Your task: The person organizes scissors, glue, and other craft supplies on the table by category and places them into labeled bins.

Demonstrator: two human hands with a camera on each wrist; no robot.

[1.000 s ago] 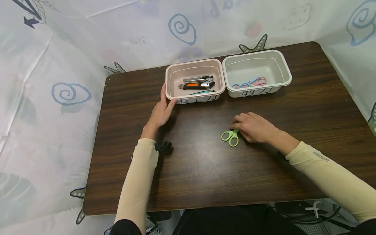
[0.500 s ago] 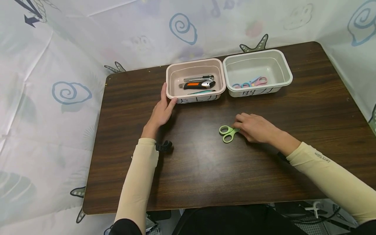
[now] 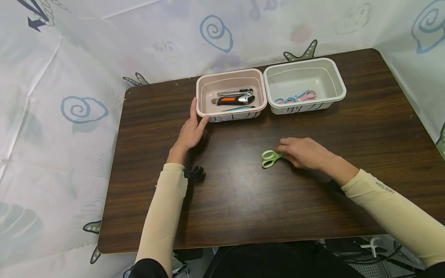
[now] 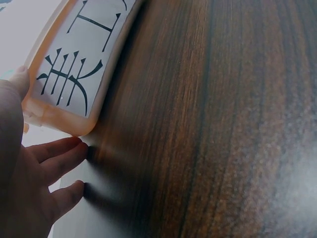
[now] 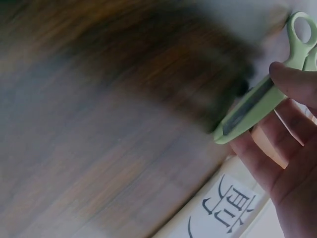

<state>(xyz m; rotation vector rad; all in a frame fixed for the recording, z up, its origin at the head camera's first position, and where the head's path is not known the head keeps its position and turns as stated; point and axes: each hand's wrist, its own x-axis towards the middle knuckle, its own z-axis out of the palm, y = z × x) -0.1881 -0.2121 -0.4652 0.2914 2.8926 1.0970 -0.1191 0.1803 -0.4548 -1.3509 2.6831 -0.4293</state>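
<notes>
My right hand (image 3: pixel 302 151) holds green scissors (image 3: pixel 269 158) over the middle of the table, their handle loops toward the left. In the right wrist view the thumb presses the scissors (image 5: pixel 247 111) against the fingers, and the blades are together. My left hand (image 3: pixel 189 133) touches the front left corner of a pink-beige bin (image 3: pixel 236 117), with thumb at the rim and straight fingers along the side. Inside that bin lie a silver and black box cutter (image 3: pixel 234 93), an orange and black box cutter (image 3: pixel 231 101) and a thin teal tool (image 3: pixel 240 109).
A grey-white bin (image 3: pixel 306 77) stands right beside the pink-beige one, holding pink scissors (image 3: pixel 307 95) and blue-handled scissors (image 3: pixel 290 100). Both bins have written labels on their fronts. The dark wooden table (image 3: pixel 222 208) meets a printed curtain (image 3: pixel 174 38) at the back.
The green scissors have turned in my right hand, their handle loops swinging from lower left to left and then tilting. My left hand stays at the bin.
</notes>
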